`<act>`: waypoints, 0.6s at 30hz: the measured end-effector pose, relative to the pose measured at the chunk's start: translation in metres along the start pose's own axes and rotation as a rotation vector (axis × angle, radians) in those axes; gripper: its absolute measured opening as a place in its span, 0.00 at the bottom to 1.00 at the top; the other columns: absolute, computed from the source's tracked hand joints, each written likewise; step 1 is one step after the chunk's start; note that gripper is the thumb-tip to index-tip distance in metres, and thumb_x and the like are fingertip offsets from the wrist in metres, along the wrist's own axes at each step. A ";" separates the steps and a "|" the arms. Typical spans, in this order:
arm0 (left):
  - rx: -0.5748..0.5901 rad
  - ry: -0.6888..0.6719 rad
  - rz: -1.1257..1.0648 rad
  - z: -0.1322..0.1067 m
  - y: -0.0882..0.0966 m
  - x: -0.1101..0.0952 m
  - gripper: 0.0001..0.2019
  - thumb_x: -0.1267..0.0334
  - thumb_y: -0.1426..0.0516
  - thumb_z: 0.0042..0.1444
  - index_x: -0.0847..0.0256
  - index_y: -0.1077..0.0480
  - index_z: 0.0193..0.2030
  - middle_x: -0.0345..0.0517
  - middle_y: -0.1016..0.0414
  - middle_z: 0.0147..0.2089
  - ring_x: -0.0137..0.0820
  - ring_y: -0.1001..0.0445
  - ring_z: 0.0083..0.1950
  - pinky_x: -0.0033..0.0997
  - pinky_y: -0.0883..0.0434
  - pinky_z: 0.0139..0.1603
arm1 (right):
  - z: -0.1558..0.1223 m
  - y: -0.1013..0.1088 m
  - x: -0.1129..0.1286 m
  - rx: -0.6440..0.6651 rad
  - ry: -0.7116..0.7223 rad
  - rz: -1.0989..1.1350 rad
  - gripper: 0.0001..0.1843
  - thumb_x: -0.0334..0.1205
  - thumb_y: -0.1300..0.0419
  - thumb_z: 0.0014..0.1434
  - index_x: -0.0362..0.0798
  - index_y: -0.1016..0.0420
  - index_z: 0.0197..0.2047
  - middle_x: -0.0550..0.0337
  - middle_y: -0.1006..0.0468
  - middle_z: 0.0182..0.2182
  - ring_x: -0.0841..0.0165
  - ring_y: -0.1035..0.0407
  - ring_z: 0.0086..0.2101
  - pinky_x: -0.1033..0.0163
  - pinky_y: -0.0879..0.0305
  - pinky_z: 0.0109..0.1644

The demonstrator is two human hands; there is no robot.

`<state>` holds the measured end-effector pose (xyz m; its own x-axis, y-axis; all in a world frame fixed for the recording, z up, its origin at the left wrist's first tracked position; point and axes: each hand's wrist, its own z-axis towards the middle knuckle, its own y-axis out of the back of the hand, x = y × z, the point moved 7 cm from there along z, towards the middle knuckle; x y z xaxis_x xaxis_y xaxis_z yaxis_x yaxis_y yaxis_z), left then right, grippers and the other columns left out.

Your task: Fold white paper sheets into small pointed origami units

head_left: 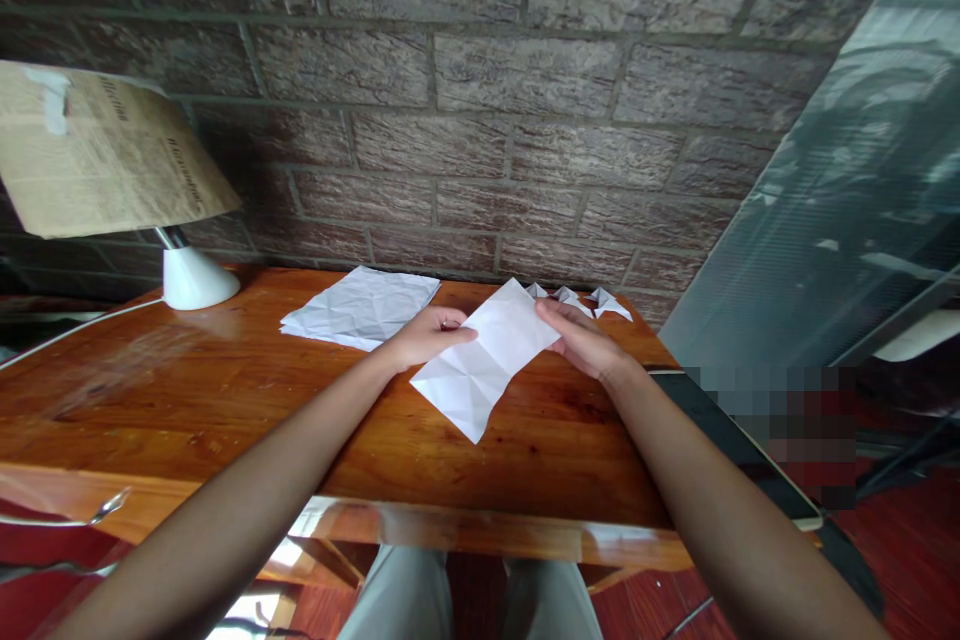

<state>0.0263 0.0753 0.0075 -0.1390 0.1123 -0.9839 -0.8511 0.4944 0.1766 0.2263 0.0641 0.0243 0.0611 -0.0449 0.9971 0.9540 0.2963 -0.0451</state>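
A white sheet of paper [487,350] with crease lines is held in the air above the wooden table, tilted, one corner pointing down toward me. My left hand [431,335] pinches its left edge, thumb on top. On the opposite edge, my right hand [581,335] grips the paper with the thumb over it and the fingers behind, partly hidden. Just left of my left hand lies a stack of creased white paper [356,305]. Beyond my right hand several small folded paper pieces [609,304] stand near the table's back edge, one partly covered by the sheet.
The wooden table [225,390] backs onto a brick wall [480,140]. A lamp [196,275] with a newsprint shade stands at the back left, its white cord trailing left. At the right edge lies a dark flat panel with a pale rim [742,445], beside a translucent sheet [817,220].
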 end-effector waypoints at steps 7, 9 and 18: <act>0.038 -0.048 -0.042 0.000 -0.012 -0.006 0.23 0.46 0.34 0.49 0.64 0.25 0.44 0.42 0.22 0.33 0.28 0.28 0.30 0.25 0.36 0.30 | -0.003 -0.019 -0.004 0.158 0.020 -0.228 0.21 0.51 0.28 0.49 0.44 0.18 0.39 0.60 0.18 0.34 0.68 0.29 0.33 0.64 0.35 0.39; 0.013 -0.077 -0.014 0.002 -0.014 -0.008 0.24 0.44 0.35 0.50 0.65 0.24 0.41 0.43 0.23 0.31 0.28 0.29 0.29 0.25 0.36 0.29 | -0.003 -0.025 -0.007 0.205 0.009 -0.242 0.21 0.53 0.29 0.50 0.44 0.18 0.39 0.60 0.18 0.34 0.68 0.29 0.33 0.64 0.36 0.39; -0.092 -0.114 0.027 0.002 -0.012 -0.007 0.25 0.39 0.39 0.53 0.65 0.26 0.32 0.39 0.28 0.25 0.26 0.34 0.25 0.25 0.41 0.26 | -0.004 -0.028 -0.008 0.160 -0.014 -0.314 0.22 0.59 0.32 0.51 0.46 0.19 0.33 0.62 0.21 0.28 0.70 0.31 0.29 0.65 0.35 0.34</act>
<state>0.0381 0.0705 0.0124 -0.1088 0.2244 -0.9684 -0.8915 0.4090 0.1949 0.1999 0.0523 0.0172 -0.2330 -0.1452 0.9616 0.8674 0.4161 0.2730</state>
